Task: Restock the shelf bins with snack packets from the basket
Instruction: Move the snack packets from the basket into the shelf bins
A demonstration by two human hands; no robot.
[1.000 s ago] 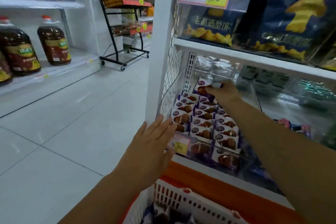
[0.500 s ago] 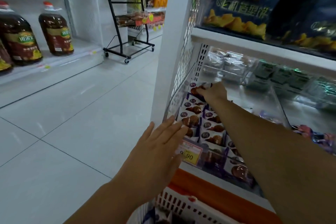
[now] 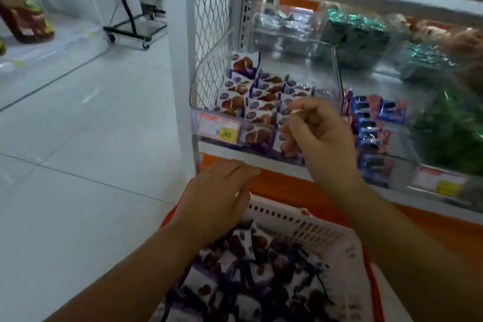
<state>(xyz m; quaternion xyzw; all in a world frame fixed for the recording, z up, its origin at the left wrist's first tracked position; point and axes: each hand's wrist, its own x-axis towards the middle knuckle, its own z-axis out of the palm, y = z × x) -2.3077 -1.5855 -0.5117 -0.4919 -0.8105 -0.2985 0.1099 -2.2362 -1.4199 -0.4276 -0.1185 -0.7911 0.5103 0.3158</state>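
Small purple-and-white snack packets (image 3: 245,243) fill the white slotted plastic basket (image 3: 300,222) at 6 o'clock; we judge them light, crinkly, slippery: pinch a crimped end. The left hand (image 3: 217,204) hovers over them, fingers straight, empty. The right hand (image 3: 321,138), loosely curled before the clear shelf bin (image 3: 326,68) at 12 o'clock, shows no packet.

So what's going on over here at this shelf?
A person is restocking a shop shelf. The clear bin already holds rows of purple snack packets, and the white basket below is heaped with more packets. The right hand hangs loosely curled before the bin, seemingly empty; the left hand hovers open over the basket.
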